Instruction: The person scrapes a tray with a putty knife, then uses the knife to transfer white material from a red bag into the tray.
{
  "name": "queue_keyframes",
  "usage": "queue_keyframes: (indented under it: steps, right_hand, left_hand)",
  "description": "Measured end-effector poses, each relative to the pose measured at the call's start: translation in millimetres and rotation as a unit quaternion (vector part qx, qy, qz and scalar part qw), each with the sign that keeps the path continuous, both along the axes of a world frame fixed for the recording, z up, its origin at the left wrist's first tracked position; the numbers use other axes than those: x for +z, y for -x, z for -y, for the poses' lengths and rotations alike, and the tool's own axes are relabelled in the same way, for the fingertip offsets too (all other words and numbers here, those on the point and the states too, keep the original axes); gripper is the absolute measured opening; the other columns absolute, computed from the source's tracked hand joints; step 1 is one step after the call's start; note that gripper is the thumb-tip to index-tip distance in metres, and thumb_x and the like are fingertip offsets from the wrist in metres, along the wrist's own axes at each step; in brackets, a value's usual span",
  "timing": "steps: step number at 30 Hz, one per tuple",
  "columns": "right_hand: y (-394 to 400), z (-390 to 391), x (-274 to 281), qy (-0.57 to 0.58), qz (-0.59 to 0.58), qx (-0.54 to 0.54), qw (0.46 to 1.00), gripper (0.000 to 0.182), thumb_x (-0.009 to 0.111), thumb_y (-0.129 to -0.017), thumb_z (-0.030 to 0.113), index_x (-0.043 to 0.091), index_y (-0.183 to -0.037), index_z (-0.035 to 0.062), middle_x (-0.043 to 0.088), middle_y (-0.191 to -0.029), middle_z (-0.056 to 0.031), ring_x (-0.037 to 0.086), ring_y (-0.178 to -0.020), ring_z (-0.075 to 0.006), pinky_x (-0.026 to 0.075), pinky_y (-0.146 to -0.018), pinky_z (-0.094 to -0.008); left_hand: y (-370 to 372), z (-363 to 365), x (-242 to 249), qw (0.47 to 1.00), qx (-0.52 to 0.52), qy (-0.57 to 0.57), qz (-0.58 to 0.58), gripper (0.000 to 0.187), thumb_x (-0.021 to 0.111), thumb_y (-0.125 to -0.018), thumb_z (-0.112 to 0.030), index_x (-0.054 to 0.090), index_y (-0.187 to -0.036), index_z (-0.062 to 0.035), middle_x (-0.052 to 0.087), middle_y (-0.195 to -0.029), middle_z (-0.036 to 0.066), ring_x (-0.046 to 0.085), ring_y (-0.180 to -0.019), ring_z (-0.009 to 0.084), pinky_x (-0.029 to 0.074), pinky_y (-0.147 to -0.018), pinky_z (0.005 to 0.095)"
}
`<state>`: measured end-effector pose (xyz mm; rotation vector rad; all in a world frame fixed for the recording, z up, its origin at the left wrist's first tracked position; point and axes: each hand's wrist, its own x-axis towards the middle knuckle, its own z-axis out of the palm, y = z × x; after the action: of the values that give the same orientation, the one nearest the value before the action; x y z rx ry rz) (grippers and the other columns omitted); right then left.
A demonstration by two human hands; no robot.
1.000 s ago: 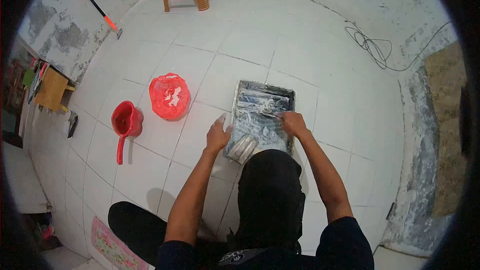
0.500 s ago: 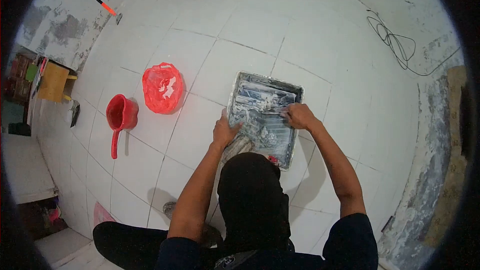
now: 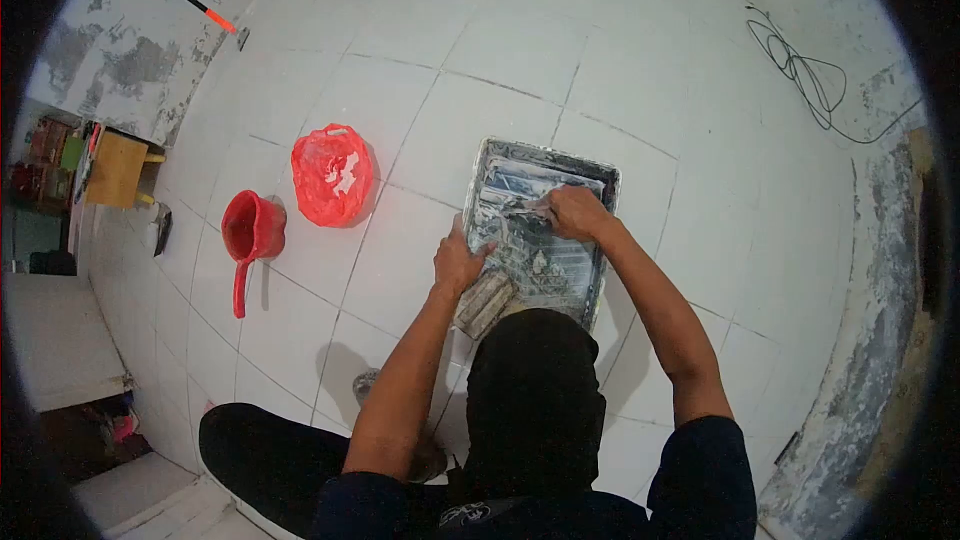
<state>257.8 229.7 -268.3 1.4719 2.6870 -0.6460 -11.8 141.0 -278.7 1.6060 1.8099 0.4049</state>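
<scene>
Paint tray: your paint tray (image 3: pixel 600 275) lies on the white tiled floor (image 3: pixel 520 60) right in front of your knees, smeared with white paint.
Left hand: your left hand (image 3: pixel 458 262) rests on the tray's left rim, fingers curled over the edge.
Right hand: your right hand (image 3: pixel 575 212) is inside the tray near its far end, fingers closed on a small scraper (image 3: pixel 522 206) whose shape is hard to make out.
Roller: a paint roller (image 3: pixel 484 302) lies at the tray's near left corner, just below your left hand.
Left of the tray: a red bag (image 3: pixel 333 174) and a red scoop (image 3: pixel 248 236) sit on the floor, well apart from the tray.
</scene>
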Motion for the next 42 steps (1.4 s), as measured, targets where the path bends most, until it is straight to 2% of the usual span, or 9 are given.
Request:
queue_keyframes:
  steps: [5,8,12,18,20,24,32,38,42]
  right_hand:
    - [-34,11,14,-0.021,-0.064,-0.025,0.997,0.028,0.063,-0.089,0.030,0.075,-0.103,0.0079,0.072,-0.086,-0.0207,0.069,-0.086,-0.0402,0.056,-0.075,-0.0509]
    - [-56,22,57,0.043,-0.001,-0.064,0.997,0.030,0.064,-0.090,0.029,0.076,-0.110,0.0121,0.072,-0.089,-0.0194,0.069,-0.084,-0.0385,0.056,-0.075,-0.0505]
    - [-65,27,50,0.059,0.037,-0.049,0.996,0.026,0.065,-0.089,0.027,0.077,-0.109,0.0127,0.072,-0.087,-0.0190,0.069,-0.083,-0.0386,0.055,-0.076,-0.0502]
    - [-46,5,29,0.035,0.058,0.031,0.997,0.028,0.067,-0.078,0.019,0.075,-0.101,0.0051,0.068,-0.080,-0.0219,0.068,-0.080,-0.0402,0.055,-0.075,-0.0506]
    - [-41,-2,24,0.001,0.002,0.048,0.999,0.026,0.065,-0.074,0.017,0.073,-0.093,0.0014,0.068,-0.080,-0.0241,0.068,-0.079,-0.0409,0.055,-0.075,-0.0522]
    - [-5,-14,32,0.037,0.022,0.037,0.998,0.023,0.064,-0.075,0.017,0.071,-0.089,-0.0004,0.067,-0.080,-0.0250,0.068,-0.080,-0.0413,0.054,-0.074,-0.0533]
    - [-29,-16,38,-0.002,-0.060,0.019,0.998,0.036,0.066,-0.075,0.017,0.077,-0.109,0.0176,0.068,-0.078,-0.0191,0.067,-0.079,-0.0410,0.054,-0.072,-0.0505]
    - [-47,2,61,0.100,0.013,0.003,0.995,0.035,0.068,-0.077,0.019,0.076,-0.112,0.0156,0.070,-0.085,-0.0180,0.067,-0.080,-0.0400,0.054,-0.073,-0.0495]
    - [-30,-4,33,0.056,-0.002,0.027,0.998,0.035,0.067,-0.079,0.020,0.075,-0.111,0.0108,0.070,-0.084,-0.0195,0.067,-0.079,-0.0415,0.054,-0.074,-0.0504]
  left_hand:
    - [1,-4,5,1.000,-0.001,0.021,0.018,0.082,0.079,-0.083,-0.039,0.038,-0.146,-0.0056,0.066,-0.118,0.026,0.061,-0.110,0.0457,0.050,-0.091,0.0542]
    - [3,-2,-3,1.000,0.003,0.005,0.015,0.082,0.079,-0.083,-0.038,0.038,-0.146,-0.0055,0.066,-0.117,0.025,0.062,-0.107,0.0458,0.050,-0.090,0.0541]
    - [4,-3,-7,1.000,-0.001,-0.012,0.023,0.084,0.080,-0.082,-0.038,0.037,-0.147,-0.0055,0.067,-0.116,0.025,0.062,-0.106,0.0450,0.050,-0.089,0.0534]
    - [3,2,-14,0.999,-0.002,-0.035,-0.007,0.088,0.081,-0.082,-0.038,0.035,-0.150,-0.0040,0.067,-0.113,0.027,0.064,-0.102,0.0450,0.051,-0.086,0.0535]
    - [1,1,-11,0.999,0.000,-0.030,-0.018,0.090,0.081,-0.082,-0.038,0.034,-0.150,-0.0034,0.067,-0.111,0.027,0.064,-0.101,0.0450,0.052,-0.085,0.0535]
    - [0,-1,-12,1.000,0.005,-0.016,-0.023,0.091,0.080,-0.082,-0.038,0.033,-0.151,-0.0024,0.067,-0.107,0.028,0.065,-0.101,0.0444,0.052,-0.085,0.0535]
    - [4,2,-16,0.999,0.009,-0.032,-0.009,0.091,0.079,-0.084,-0.040,0.033,-0.153,-0.0020,0.067,-0.109,0.029,0.064,-0.104,0.0437,0.050,-0.089,0.0527]
    - [1,-1,-7,1.000,0.012,0.012,-0.011,0.091,0.078,-0.084,-0.041,0.032,-0.154,-0.0048,0.066,-0.109,0.029,0.064,-0.105,0.0436,0.050,-0.089,0.0528]
    - [2,-1,-4,0.999,0.017,0.023,-0.014,0.091,0.078,-0.084,-0.042,0.032,-0.154,-0.0078,0.066,-0.109,0.028,0.064,-0.105,0.0438,0.050,-0.089,0.0530]
